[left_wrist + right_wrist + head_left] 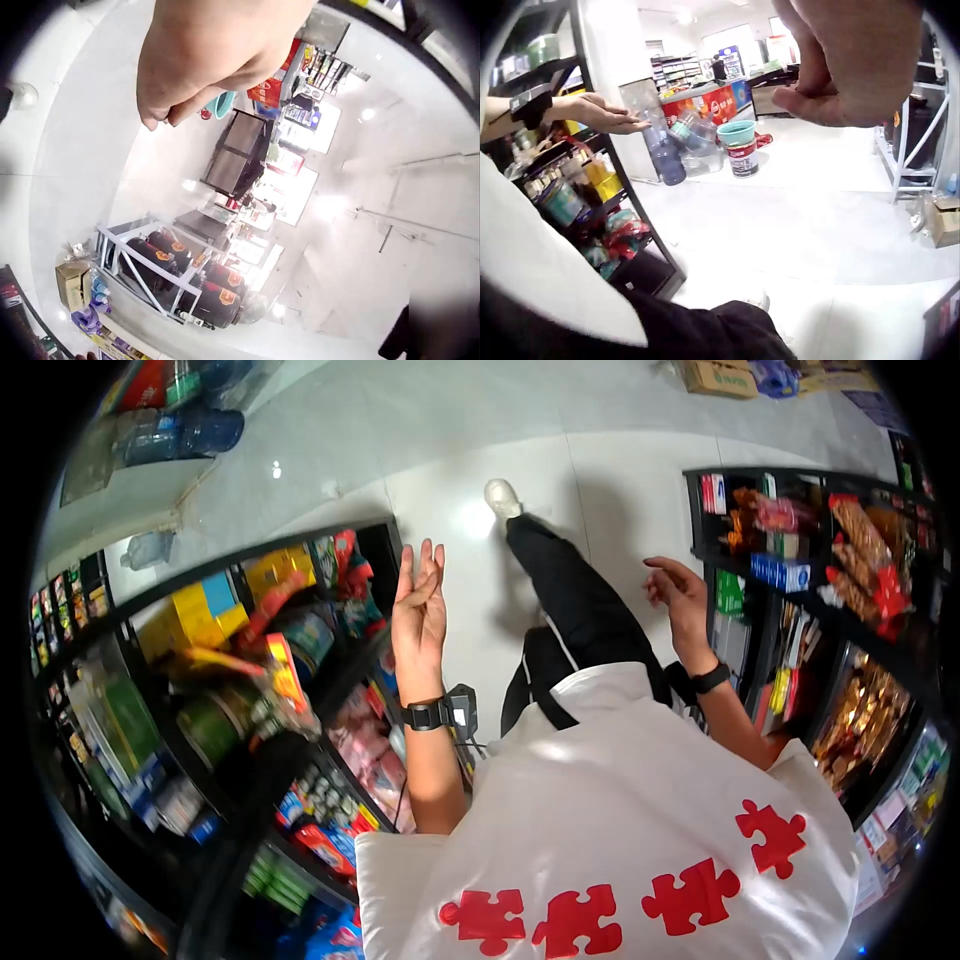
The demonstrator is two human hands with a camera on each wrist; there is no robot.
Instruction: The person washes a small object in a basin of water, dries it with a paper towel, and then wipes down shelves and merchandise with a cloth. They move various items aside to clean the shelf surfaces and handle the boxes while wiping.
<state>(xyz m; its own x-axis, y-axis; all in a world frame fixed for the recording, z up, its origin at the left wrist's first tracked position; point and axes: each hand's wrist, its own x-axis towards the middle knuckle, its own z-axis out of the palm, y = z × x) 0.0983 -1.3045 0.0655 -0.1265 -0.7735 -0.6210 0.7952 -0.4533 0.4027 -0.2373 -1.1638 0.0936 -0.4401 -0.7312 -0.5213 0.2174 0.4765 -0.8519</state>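
The stocked left shelf (378, 550) stands to the outer side of the left hand (418, 618), which is palm up with fingers mostly straight; the right shelf (696, 525) stands outside the right hand (682, 604), loosely bent and empty. A red bag (346, 552) sits left of the left hand, and a blue box (780, 573) right of the right hand.

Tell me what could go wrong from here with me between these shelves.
Your left hand seems close to the left shelf, so a swing might knock off a packet. Your right hand looks near the right shelf and could bump it. Ahead, the teal bucket stacked on a tin might topple if kicked.
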